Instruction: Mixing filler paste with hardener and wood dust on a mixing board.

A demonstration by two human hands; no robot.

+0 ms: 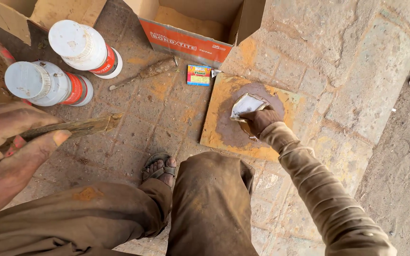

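Close up on the left, the left hand (5,151) grips a flat wooden stick (79,127). Behind it two white jars (67,61) lie near an open box (191,28). Bare paving lies between. Farther right, the right hand (261,119) pinches a white scraper (246,105) on a yellow board (262,147), near its middle.

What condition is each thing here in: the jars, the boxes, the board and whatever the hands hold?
White jars: lying on their sides, lids on.
Cardboard box: open.
Square board: flat, smeared brown and yellow.
Packet: torn open, gripped by right hand.
Wooden stick: stained, held by left hand.
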